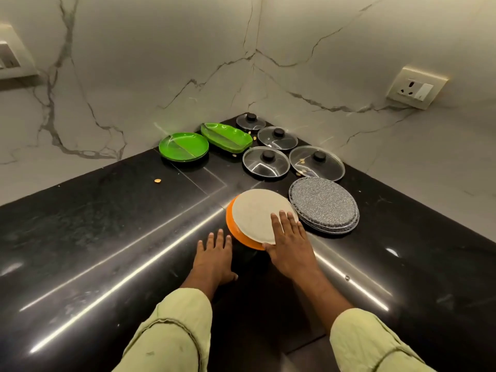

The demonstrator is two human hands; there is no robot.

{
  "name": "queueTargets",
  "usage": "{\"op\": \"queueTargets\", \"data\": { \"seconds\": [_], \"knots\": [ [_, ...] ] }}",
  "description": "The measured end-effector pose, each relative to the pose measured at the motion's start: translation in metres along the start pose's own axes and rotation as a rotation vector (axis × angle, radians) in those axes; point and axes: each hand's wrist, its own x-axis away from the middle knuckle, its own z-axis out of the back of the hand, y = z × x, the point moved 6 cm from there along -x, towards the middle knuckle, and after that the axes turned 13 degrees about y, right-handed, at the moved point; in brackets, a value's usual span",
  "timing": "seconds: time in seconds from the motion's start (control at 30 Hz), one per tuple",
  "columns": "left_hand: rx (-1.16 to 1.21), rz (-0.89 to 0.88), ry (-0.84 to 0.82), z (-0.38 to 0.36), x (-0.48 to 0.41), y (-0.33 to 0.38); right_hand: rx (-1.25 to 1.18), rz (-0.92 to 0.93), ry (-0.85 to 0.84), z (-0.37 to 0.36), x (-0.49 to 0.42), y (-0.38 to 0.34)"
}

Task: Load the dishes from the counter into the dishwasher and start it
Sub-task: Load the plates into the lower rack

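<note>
Plates sit stacked upside down near the middle of the black tabletop [107, 224]: a pale beige plate [255, 210] lies on top of an orange plate [233, 227], whose rim shows along the left and near side. The right hand [288, 242] rests flat on the beige plate's near edge, its grip wide, with the fingers straight and the thumb against the rim. The left hand [214, 255] is just beside the orange rim, low over the tabletop. Its grip is also wide, the fingers are spread, and it holds nothing.

Just right of the stack lies a pile of grey speckled plates [324, 202]. Behind, towards the marble corner, four glass lids [265, 161] with black knobs lie flat. To their left are a green leaf-shaped dish [226, 136] and a round green plate [183, 146]. A small crumb [157, 180] lies apart on the left. A wall socket [416, 87] is on the right wall.
</note>
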Motion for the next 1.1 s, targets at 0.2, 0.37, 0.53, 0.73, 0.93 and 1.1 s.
{"op": "queueTargets", "data": {
  "seconds": [0.2, 0.37, 0.53, 0.73, 0.93, 1.1],
  "knots": [
    [0.057, 0.03, -0.16, -0.008, -0.018, 0.002, 0.078, 0.03, -0.199, -0.043, -0.022, -0.004],
    [0.086, 0.059, -0.228, -0.006, -0.029, 0.005, 0.119, 0.056, -0.348, -0.065, -0.033, -0.007],
    [0.091, 0.065, -0.26, -0.008, -0.034, 0.005, 0.174, 0.114, -0.389, -0.061, -0.046, -0.012],
    [0.086, 0.055, -0.249, -0.008, -0.033, 0.006, 0.248, 0.196, -0.376, -0.051, -0.04, -0.028],
    [0.104, 0.057, -0.234, -0.006, -0.031, 0.005, 0.299, 0.231, -0.418, -0.032, -0.036, -0.043],
    [0.096, 0.048, -0.23, -0.005, -0.03, 0.005, 0.252, 0.244, -0.284, -0.003, -0.041, -0.045]
  ]
}}
